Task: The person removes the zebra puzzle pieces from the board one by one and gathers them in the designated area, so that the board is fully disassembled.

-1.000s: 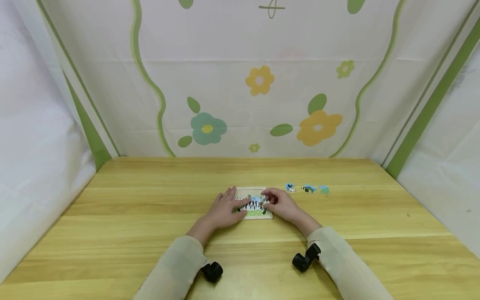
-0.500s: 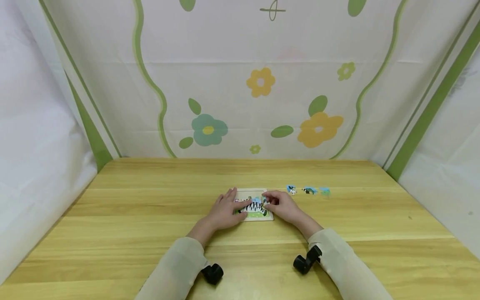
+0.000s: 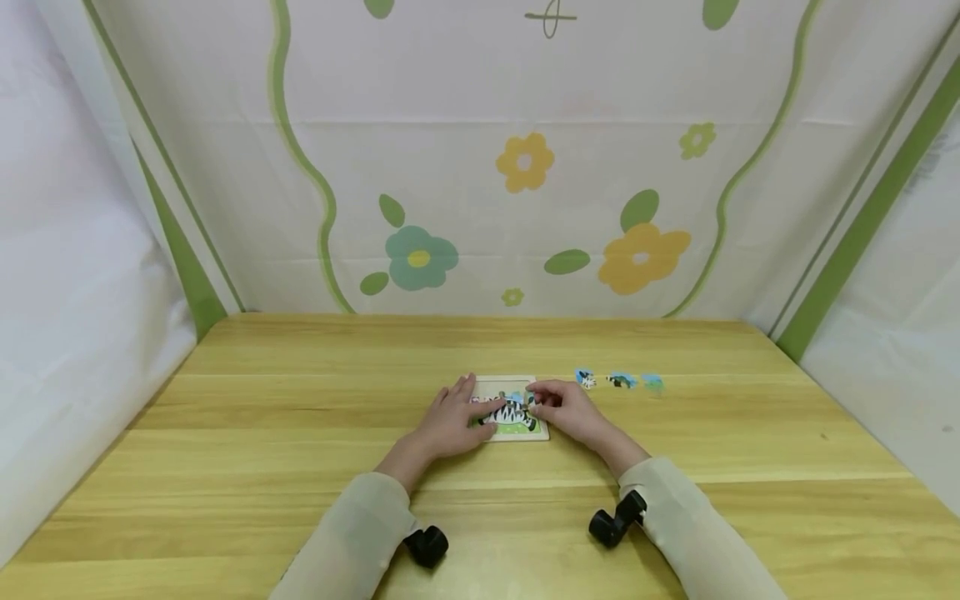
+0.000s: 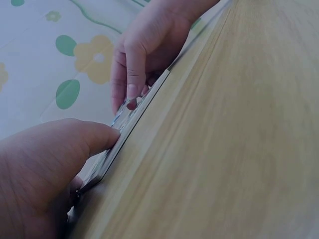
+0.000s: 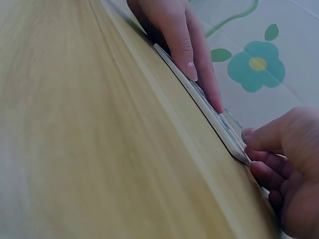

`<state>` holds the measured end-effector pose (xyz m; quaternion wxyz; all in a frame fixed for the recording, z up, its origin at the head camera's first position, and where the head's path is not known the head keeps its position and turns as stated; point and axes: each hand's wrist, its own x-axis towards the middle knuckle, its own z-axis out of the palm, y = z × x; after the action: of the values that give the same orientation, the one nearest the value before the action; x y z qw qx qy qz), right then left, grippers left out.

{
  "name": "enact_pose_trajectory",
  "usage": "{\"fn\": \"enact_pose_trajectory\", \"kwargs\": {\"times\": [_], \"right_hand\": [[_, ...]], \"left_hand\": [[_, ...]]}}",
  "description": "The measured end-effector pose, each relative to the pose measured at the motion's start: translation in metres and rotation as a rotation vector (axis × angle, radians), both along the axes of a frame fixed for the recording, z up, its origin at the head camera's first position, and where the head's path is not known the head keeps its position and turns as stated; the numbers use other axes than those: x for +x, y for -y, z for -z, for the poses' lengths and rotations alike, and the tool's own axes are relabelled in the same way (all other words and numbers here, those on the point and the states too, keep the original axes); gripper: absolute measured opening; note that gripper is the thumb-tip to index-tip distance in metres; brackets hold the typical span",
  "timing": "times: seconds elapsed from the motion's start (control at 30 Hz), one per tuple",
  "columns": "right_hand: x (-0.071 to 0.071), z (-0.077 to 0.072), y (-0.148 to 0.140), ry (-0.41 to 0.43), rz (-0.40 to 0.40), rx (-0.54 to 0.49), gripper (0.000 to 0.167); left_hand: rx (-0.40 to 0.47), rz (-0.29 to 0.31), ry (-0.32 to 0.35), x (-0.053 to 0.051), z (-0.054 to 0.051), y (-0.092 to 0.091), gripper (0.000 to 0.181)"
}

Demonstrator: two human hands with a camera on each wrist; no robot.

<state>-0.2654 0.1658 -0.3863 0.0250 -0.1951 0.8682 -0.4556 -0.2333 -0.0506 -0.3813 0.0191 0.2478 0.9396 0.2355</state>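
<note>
Across the surface (image 3: 300, 392), little has shifted, suggesting fine adjustment: below centre, the left hand (image 3: 450, 423) rests straight fingers on the zebra puzzle (image 3: 516, 415); the right hand (image 3: 572, 412) curls at its right edge, grip unclear.

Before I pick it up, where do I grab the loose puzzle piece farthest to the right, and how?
I'd pinch the blue-green piece by its outer edges, coming from above and the right. It looks thin and lies flat on the table, so its edges are probably easiest to catch. Another loose piece lies close on its left.
</note>
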Motion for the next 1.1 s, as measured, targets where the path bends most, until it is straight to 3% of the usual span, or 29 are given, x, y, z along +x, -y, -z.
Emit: {"fn": "enact_pose_trajectory", "kwargs": {"times": [0.27, 0.57, 0.83, 1.1], "right_hand": [[-0.003, -0.008, -0.006, 0.131, 0.025, -0.104, 0.032], [-0.010, -0.022, -0.020, 0.075, 0.083, -0.103, 0.033], [-0.005, -0.041, -0.043, 0.076, 0.055, -0.088, 0.036], [0.002, -0.049, -0.081, 0.090, 0.068, -0.085, 0.041]], "left_hand": [[-0.002, 0.010, -0.009, -0.001, 0.001, -0.002, 0.042], [0.010, 0.010, -0.005, -0.001, 0.003, -0.002, 0.042], [-0.007, 0.008, -0.004, -0.001, 0.002, -0.005, 0.042], [0.003, 0.007, 0.004, -0.002, 0.001, -0.006, 0.042]]}}
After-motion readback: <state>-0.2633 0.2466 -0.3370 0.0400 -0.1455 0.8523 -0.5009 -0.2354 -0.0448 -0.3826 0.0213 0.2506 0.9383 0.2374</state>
